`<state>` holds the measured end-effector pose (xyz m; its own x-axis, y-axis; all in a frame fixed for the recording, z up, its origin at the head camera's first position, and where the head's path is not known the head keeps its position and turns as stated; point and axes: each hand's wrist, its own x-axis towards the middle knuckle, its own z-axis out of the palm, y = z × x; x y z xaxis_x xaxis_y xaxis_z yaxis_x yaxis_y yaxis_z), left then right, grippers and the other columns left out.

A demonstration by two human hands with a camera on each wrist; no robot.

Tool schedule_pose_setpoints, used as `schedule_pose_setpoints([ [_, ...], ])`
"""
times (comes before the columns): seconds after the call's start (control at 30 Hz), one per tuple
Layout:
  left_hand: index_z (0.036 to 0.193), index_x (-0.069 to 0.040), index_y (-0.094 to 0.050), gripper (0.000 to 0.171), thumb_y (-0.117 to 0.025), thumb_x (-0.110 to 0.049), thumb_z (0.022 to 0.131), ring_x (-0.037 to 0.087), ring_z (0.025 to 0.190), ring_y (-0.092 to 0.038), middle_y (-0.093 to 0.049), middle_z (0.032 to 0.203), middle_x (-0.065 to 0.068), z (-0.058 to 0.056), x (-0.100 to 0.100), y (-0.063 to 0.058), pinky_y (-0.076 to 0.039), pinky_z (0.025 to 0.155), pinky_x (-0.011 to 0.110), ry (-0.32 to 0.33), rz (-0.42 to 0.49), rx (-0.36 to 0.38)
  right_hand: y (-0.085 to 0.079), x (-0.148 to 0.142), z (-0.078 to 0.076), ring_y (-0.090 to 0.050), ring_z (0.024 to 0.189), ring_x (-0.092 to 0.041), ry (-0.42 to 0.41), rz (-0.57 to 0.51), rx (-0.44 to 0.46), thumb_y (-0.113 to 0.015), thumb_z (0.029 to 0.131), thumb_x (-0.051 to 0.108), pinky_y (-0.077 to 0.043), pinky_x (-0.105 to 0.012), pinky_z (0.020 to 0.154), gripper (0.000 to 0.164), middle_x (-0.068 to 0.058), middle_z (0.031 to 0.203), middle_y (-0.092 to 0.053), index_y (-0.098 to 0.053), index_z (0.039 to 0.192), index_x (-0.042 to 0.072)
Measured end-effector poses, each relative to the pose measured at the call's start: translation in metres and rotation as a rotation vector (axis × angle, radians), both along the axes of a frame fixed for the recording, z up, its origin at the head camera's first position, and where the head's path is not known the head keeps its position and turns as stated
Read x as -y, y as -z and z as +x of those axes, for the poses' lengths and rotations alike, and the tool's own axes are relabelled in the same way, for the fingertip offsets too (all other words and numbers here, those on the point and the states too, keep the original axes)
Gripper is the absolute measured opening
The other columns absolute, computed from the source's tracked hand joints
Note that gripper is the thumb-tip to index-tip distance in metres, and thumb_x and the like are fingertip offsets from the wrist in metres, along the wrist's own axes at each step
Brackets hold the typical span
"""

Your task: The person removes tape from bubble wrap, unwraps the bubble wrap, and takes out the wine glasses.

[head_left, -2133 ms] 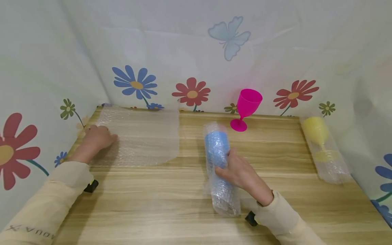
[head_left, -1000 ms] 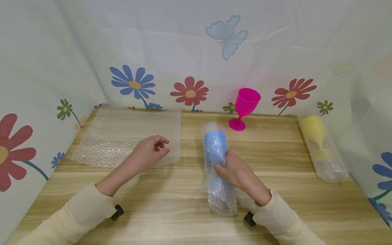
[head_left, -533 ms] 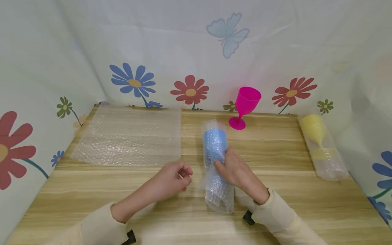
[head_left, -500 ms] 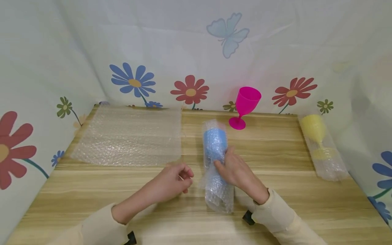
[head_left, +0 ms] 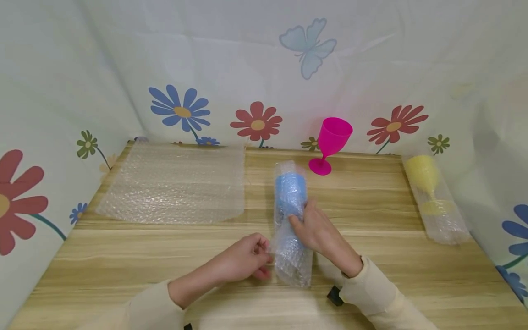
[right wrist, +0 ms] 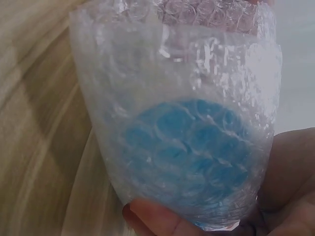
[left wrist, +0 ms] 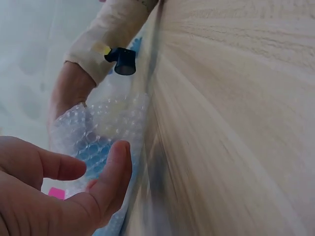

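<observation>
While the right hand grips the bubble-wrap roll mid-table, the left hand sits just beside its left side, loosely curled, thumb and finger apart, holding nothing; contact unclear. Wood strip of table separates roll from the flat, shiny bubbled sheet, back left corner. Pink goblet upright, back edge; wrapped yellow goblet lying, right edge. Blue cup inside roll.

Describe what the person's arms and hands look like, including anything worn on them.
The left hand and right hand are bare, without gloves. The left sleeve and right sleeve are long and pale cream. At the right sleeve sits a small black device with a yellow piece; at the left, only a dark tip shows.
</observation>
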<state>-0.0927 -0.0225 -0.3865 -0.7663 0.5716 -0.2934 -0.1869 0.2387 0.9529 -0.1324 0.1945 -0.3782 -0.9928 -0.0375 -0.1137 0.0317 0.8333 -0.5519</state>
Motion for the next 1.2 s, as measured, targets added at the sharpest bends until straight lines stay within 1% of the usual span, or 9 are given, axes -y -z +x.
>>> schedule_pose_setpoints([
  [0.13,0.111,0.006,-0.052,0.015,-0.057,-0.005,0.103,0.026,0.082,-0.072,-0.063,0.101,0.019,-0.002,-0.005,0.002,-0.062,0.076,0.038,-0.027,0.041,0.053,0.001,-0.003,0.001,-0.062,0.107,-0.035,-0.006,-0.052,0.002,-0.056,0.105,0.029,-0.055,-0.049,0.085,0.06,-0.031,0.123,-0.059,-0.035,0.143,-0.013],
  [0.27,0.108,0.005,-0.052,0.019,-0.058,-0.012,0.104,0.029,0.088,-0.072,-0.064,0.106,0.019,-0.005,-0.008,0.002,-0.061,0.08,0.04,-0.043,0.026,0.066,0.004,-0.005,0.001,-0.063,0.106,-0.036,-0.014,-0.099,-0.005,-0.052,0.108,0.031,-0.057,-0.048,0.083,0.061,-0.033,0.125,-0.058,-0.032,0.145,-0.014],
  [0.37,0.106,0.006,-0.052,0.023,-0.058,-0.016,0.104,0.028,0.091,-0.071,-0.064,0.107,0.019,-0.008,-0.011,0.002,-0.06,0.084,0.041,-0.06,0.03,0.069,0.008,-0.007,0.002,-0.064,0.102,-0.036,-0.028,-0.117,-0.04,-0.05,0.11,0.03,-0.056,-0.049,0.081,0.055,-0.033,0.119,-0.06,-0.036,0.139,-0.014],
  [0.57,0.109,0.005,-0.051,0.027,-0.066,-0.016,0.101,0.023,0.092,-0.067,-0.059,0.108,0.018,-0.014,-0.02,0.001,-0.06,0.086,0.04,-0.112,0.006,0.065,0.012,-0.008,0.003,-0.062,0.089,-0.03,-0.038,-0.139,-0.087,-0.048,0.111,0.029,-0.054,-0.046,0.075,0.042,-0.023,0.099,-0.062,-0.044,0.126,-0.01],
  [0.77,0.122,0.004,-0.046,0.05,-0.077,-0.024,0.094,0.022,0.088,-0.061,-0.057,0.106,0.016,-0.018,-0.03,0.002,-0.057,0.078,0.036,-0.145,-0.062,-0.023,0.016,-0.008,0.006,-0.064,0.094,-0.032,-0.031,-0.149,-0.138,-0.046,0.111,0.025,-0.054,-0.049,0.08,0.041,-0.025,0.105,-0.065,-0.05,0.126,-0.013],
  [0.9,0.12,0.004,-0.047,0.055,-0.081,-0.025,0.089,0.024,0.088,-0.056,-0.057,0.101,0.014,-0.018,-0.037,0.002,-0.05,0.074,0.033,-0.162,-0.122,-0.119,0.018,-0.007,0.008,-0.062,0.087,-0.031,-0.03,-0.135,-0.155,-0.046,0.111,0.022,-0.054,-0.049,0.075,0.035,-0.021,0.095,-0.063,-0.053,0.12,-0.011],
  [1.03,0.119,0.003,-0.049,0.055,-0.084,-0.02,0.085,0.032,0.104,-0.056,-0.055,0.114,0.02,-0.018,-0.043,0.001,-0.051,0.089,0.045,-0.184,-0.181,-0.206,0.018,-0.003,0.012,-0.063,0.081,-0.029,0.002,-0.074,-0.206,-0.054,0.108,0.025,-0.054,-0.046,0.067,0.039,-0.018,0.091,-0.064,-0.052,0.127,-0.009],
  [1.13,0.121,0.001,-0.05,0.053,-0.084,-0.017,0.085,0.038,0.114,-0.055,-0.053,0.124,0.025,-0.019,-0.045,0.001,-0.047,0.1,0.054,-0.193,-0.215,-0.23,0.015,0.001,0.017,-0.059,0.074,-0.027,0.026,0.003,-0.328,-0.066,0.102,0.027,-0.051,-0.041,0.057,0.05,-0.02,0.101,-0.06,-0.048,0.135,-0.007],
  [1.2,0.122,0.001,-0.052,0.051,-0.084,-0.016,0.086,0.04,0.118,-0.053,-0.053,0.127,0.027,-0.021,-0.045,0.001,-0.045,0.103,0.055,-0.193,-0.229,-0.241,0.013,0.004,0.02,-0.052,0.067,-0.024,0.017,0.062,-0.419,-0.074,0.098,0.025,-0.046,-0.036,0.052,0.05,-0.018,0.1,-0.055,-0.051,0.131,-0.005],
])
